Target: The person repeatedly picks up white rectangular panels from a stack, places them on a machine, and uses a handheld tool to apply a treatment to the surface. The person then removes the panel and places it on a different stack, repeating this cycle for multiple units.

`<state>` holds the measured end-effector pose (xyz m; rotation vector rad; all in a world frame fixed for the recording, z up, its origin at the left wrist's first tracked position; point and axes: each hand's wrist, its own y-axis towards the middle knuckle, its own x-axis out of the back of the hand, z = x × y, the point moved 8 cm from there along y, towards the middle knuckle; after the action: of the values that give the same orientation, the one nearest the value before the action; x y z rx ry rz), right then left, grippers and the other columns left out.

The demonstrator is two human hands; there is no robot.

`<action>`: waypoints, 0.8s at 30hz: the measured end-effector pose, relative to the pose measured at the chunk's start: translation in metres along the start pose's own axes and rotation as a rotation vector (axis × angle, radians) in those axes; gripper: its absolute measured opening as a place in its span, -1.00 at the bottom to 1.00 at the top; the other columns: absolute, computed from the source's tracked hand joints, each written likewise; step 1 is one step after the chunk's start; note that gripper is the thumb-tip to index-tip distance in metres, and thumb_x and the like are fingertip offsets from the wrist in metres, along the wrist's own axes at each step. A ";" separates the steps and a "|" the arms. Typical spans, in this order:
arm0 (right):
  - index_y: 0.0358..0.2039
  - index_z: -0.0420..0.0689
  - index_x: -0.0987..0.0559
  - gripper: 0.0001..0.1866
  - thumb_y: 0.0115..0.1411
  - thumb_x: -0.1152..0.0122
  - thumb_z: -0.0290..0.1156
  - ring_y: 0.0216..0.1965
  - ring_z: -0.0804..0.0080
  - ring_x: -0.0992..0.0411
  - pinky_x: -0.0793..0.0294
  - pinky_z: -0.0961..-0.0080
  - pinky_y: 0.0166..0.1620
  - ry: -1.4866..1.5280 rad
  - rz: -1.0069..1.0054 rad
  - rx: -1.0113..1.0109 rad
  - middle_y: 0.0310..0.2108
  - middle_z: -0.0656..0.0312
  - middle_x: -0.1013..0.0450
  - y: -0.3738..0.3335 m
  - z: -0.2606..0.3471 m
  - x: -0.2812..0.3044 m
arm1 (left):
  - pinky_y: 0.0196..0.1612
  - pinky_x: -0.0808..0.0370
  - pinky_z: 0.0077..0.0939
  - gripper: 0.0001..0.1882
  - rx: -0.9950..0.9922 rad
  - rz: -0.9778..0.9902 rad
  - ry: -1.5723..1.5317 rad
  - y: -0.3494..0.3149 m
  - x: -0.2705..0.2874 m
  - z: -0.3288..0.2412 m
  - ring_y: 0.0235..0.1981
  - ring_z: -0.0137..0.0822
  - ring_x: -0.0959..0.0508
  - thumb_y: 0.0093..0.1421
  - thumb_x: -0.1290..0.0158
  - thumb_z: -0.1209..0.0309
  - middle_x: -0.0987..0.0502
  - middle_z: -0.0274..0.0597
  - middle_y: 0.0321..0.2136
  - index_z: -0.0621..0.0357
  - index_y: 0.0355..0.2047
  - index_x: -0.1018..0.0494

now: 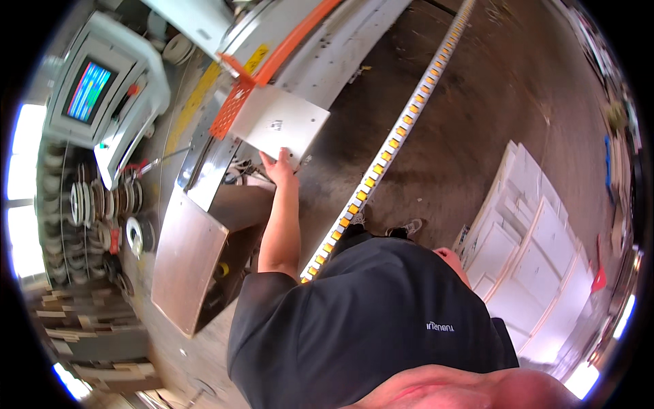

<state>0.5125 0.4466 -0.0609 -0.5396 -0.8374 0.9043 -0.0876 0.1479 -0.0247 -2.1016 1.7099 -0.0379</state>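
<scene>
A small white rectangular board (300,120) lies at the edge of a long machine, its far side beside an orange perforated guard (231,109). My left hand (279,167) is at the board's near edge, thumb and a finger on it; the other fingers are hard to make out. My left arm reaches forward, past a brown open-sided box (191,259). Of my right arm only a small part shows beyond my dark shirt, around my right hand (448,258), near a stack of white panels (535,252). Its fingers are hidden.
A roller rail (388,155) with yellow rollers runs diagonally from my body to the far right. A control console (102,82) with a lit screen stands at the left. Rolls of edge banding (105,201) sit below it, and stacked wood strips (95,313) lie lower left.
</scene>
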 end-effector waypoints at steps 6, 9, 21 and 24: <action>-0.27 -0.11 -0.69 -0.61 0.24 -0.35 0.01 -0.40 0.45 -0.58 -0.56 0.41 -0.26 -0.011 -0.068 -0.032 -0.42 0.24 -0.63 0.009 -0.076 0.009 | -0.55 -0.44 -0.44 -0.12 0.093 0.094 0.080 0.034 -0.037 0.031 -0.26 -0.25 -0.59 0.31 -0.19 0.46 -0.54 -0.16 0.02 -0.38 0.47 0.06; -0.24 -0.07 -0.71 -0.58 0.21 -0.33 0.06 -0.36 0.37 -0.60 -0.59 0.36 -0.26 0.098 -0.107 -0.164 -0.38 0.22 -0.64 -0.009 -0.094 0.022 | -0.50 -0.53 -0.29 -0.23 0.117 0.164 0.182 0.031 -0.075 0.036 -0.30 -0.09 -0.60 0.22 -0.22 0.53 -0.54 -0.09 -0.06 -0.28 0.31 -0.08; 0.02 0.06 -0.64 -0.46 0.20 -0.27 0.17 -0.13 0.25 -0.58 -0.54 0.35 -0.04 0.321 -0.532 -0.395 -0.15 0.21 -0.64 -0.024 -0.238 0.117 | -0.21 -0.47 -0.49 -0.69 -0.083 0.759 0.659 -0.208 -0.209 0.100 -0.21 -0.33 -0.56 0.36 -0.07 0.37 -0.58 -0.23 -0.18 0.14 0.08 -0.46; 0.07 -0.01 -0.61 -0.43 0.22 -0.22 0.14 0.00 0.18 -0.58 -0.51 0.22 0.07 0.360 -0.689 -0.463 -0.04 0.15 -0.62 -0.027 -0.261 0.181 | -0.23 -0.52 -0.48 -0.63 0.289 1.173 0.834 -0.287 -0.209 0.179 -0.26 -0.37 -0.62 0.39 -0.11 0.30 -0.61 -0.24 -0.15 0.14 0.14 -0.46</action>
<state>0.8013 0.5689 -0.1200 -0.7220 -0.8191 -0.0294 0.1800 0.4426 -0.0383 -0.6127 2.9041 -0.8160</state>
